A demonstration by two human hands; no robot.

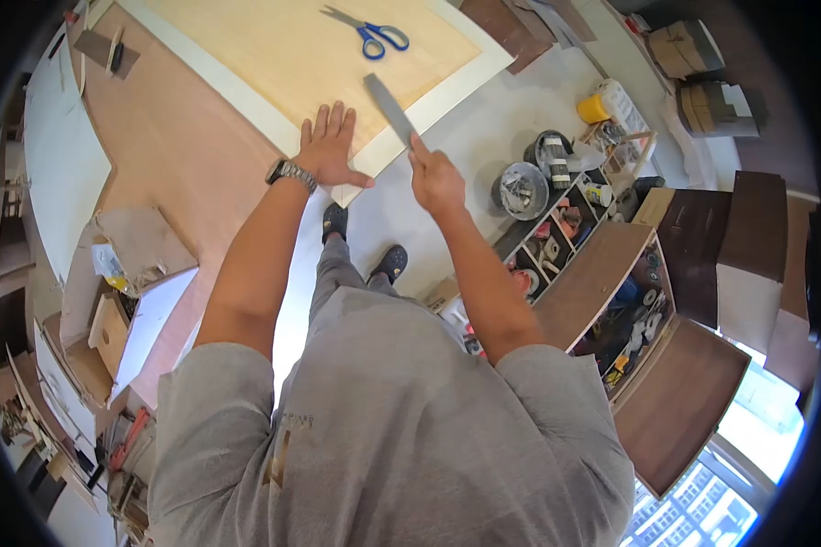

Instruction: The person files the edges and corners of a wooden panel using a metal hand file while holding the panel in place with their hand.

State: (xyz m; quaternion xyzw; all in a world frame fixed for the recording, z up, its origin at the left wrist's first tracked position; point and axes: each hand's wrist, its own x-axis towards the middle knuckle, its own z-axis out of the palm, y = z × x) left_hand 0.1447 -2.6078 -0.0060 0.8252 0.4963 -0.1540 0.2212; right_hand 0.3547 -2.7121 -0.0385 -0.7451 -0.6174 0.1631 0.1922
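Grey shirt (410, 410) fills the lower view. Brown board (169, 118) carries the cream panel (255, 55); the left hand (328, 155) lies at its near corner, fingers slightly apart. The right hand (438, 182), fingers clamped, holds a flat grey tool (390, 108) across its right edge, near blue scissors (371, 35). Rightward, a round tub (523, 191) and open cabinet (602, 269) flank pale floor (470, 146).

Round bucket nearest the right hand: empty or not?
Not empty. Looking down into the open bucket, you can see a jumble of grey-white material inside. How deep it goes: cannot tell.
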